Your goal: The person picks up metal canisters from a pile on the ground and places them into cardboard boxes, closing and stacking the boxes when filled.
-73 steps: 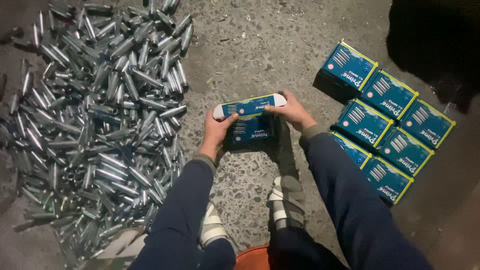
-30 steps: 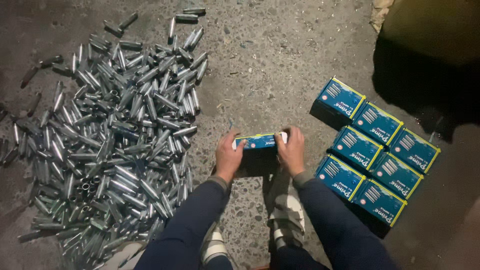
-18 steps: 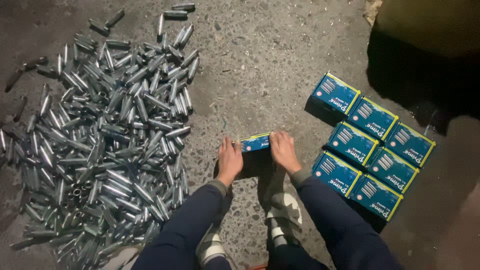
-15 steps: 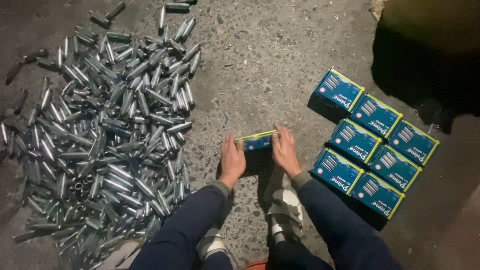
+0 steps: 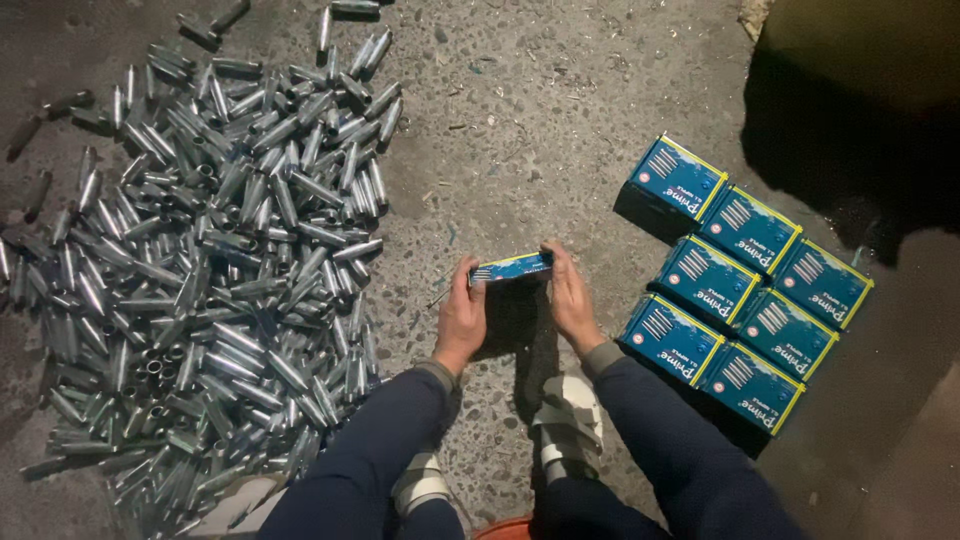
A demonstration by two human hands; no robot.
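I hold a small blue box with yellow edges (image 5: 511, 267) between both hands, just above the speckled concrete floor. My left hand (image 5: 462, 318) grips its left end and my right hand (image 5: 569, 296) grips its right end. The box is seen edge-on, so its top face is hidden. To my left spreads a big heap of short shiny metal tubes (image 5: 200, 250). To my right lie several closed blue boxes of the same kind (image 5: 745, 285), set side by side in rows.
My feet in grey-strapped sandals (image 5: 568, 420) rest on the floor below my hands. A dark shadowed object (image 5: 860, 110) fills the top right corner. Something orange (image 5: 505, 528) peeks in at the bottom edge.
The box, earlier held open with white flaps out, is now closed and lowered edge-on toward the floor. My view has shifted slightly; the heap and the rows of boxes stay put.
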